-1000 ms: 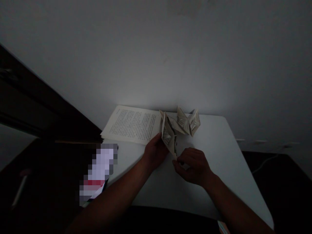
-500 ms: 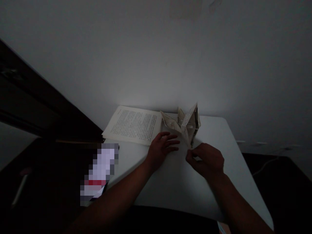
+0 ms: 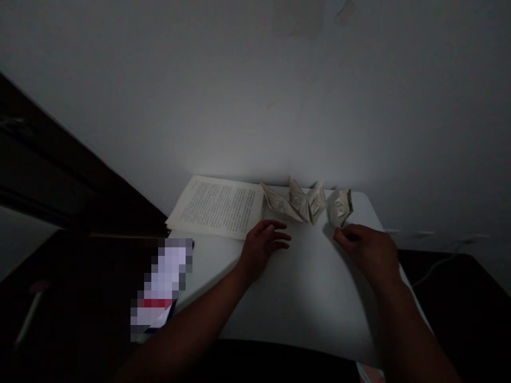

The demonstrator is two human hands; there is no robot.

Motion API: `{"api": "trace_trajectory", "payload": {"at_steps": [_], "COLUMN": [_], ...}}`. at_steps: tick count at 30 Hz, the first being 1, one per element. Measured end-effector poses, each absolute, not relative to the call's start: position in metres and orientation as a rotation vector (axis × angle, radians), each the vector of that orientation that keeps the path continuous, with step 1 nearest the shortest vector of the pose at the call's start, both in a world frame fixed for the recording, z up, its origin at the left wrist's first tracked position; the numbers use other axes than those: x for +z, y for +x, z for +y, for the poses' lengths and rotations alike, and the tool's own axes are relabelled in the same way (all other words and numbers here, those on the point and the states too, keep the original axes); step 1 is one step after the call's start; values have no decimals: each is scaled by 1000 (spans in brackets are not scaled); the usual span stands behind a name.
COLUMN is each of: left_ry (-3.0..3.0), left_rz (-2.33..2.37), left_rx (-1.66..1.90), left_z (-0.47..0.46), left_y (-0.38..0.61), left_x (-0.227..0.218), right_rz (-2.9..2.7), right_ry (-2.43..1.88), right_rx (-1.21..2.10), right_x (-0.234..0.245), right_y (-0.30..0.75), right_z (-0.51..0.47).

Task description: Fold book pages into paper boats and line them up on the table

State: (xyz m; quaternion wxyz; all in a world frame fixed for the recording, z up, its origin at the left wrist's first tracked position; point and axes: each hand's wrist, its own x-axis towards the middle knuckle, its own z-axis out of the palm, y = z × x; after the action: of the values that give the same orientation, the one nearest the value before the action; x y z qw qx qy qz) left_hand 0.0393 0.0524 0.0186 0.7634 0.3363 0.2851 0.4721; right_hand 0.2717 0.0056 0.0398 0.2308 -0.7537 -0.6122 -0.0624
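Note:
A folded paper boat (image 3: 340, 208) made of printed paper stands near the far right of the white table (image 3: 307, 298). My right hand (image 3: 369, 251) is just in front of it, fingers curled, fingertips close to its base; whether they touch it I cannot tell. Two more folded paper boats (image 3: 297, 203) stand by the wall to its left. My left hand (image 3: 261, 247) rests flat on the table with fingers stretched out, holding nothing, in front of the stack of printed sheets (image 3: 219, 206).
A grey wall (image 3: 255, 96) rises behind the table. Dark furniture (image 3: 59, 170) fills the left side. A blurred-out object (image 3: 162, 284) lies at the table's left edge. A pale cable (image 3: 433, 268) trails on the dark floor at right.
My right hand carried the folded boat from the middle to the far right of the table and set it down beside the others. My left hand let go and lay flat.

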Motion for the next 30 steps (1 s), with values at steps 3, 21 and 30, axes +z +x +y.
{"api": "trace_trajectory", "payload": {"at_steps": [3,21,30], "left_ry": [739,1100,1795], "left_rz": [607,743,876], "left_rx": [1037,1084,1084], "left_z": [53,50,44], "left_y": [38,34,27], "left_x": [18,19,28], "right_rz": [-1706,-1712,-2026], "right_ry": [-2113,-1491,-1302], "right_rx": [-100,-299,18], "right_x": [39,44,23], "right_y": [274,245,207], "right_z": [6,-1,6]}}
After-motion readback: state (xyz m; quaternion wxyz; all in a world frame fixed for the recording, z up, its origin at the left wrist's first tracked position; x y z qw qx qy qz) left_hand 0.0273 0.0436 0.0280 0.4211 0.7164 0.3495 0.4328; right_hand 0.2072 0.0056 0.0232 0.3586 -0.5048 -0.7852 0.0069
